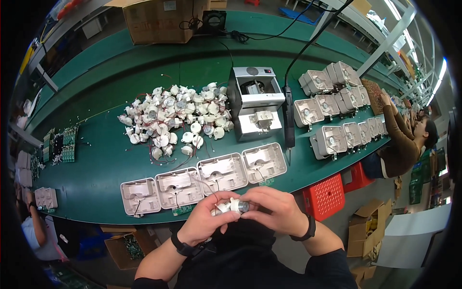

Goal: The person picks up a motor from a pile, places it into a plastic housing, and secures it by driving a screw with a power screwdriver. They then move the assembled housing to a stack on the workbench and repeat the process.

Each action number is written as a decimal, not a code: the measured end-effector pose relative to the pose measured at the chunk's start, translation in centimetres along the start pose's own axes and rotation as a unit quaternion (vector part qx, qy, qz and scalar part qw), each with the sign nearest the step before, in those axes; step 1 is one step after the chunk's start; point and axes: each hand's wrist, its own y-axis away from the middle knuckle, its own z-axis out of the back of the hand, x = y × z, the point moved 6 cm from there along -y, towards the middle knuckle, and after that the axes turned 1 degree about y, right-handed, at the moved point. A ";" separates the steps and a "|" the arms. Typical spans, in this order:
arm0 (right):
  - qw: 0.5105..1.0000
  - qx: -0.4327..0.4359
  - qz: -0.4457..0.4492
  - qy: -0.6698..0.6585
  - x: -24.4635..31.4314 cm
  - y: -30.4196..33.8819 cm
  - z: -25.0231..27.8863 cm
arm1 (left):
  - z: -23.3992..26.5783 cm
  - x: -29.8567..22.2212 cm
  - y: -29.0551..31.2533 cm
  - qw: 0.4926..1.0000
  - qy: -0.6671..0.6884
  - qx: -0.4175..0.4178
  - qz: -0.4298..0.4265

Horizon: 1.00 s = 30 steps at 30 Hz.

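In front of my body both hands hold a small white plastic part with a silvery, round end [243, 206]. My left hand [204, 220] closes round its white body. The fingers of my right hand [276, 206] are pinched at the silvery end. Just beyond my hands, several pale open plastic housings [222, 185] stand in a row along the near table edge, with thin dark wires inside. Bits of green circuit board [183, 210] show beside them. Farther back lies a heap of similar white parts [166, 126] with red and dark wires.
A black-and-silver machine [260, 126] stands right of the heap, with a dark corded power screwdriver [288, 115] beside it. More housings [332, 139] fill the table's right side. Red stools [325, 196] stand below. One co-worker [402, 139] sits right, another [36, 226] left.
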 end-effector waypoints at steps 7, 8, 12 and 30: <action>0.995 -0.027 -0.047 -0.087 -1.2 1.9 -0.5 | -0.3 0.7 0.6 0.981 -0.171 -0.039 -0.087; 0.995 -0.034 -0.053 -0.074 -1.2 2.1 -0.6 | -0.5 0.8 0.5 0.981 -0.169 -0.039 -0.088; 0.991 -0.088 -0.018 0.098 -2.0 1.2 1.6 | -0.3 1.5 0.0 0.989 -0.111 -0.090 -0.043; 0.911 0.040 0.113 0.395 -8.6 -2.4 1.4 | 1.1 2.3 1.3 0.995 0.096 0.014 0.040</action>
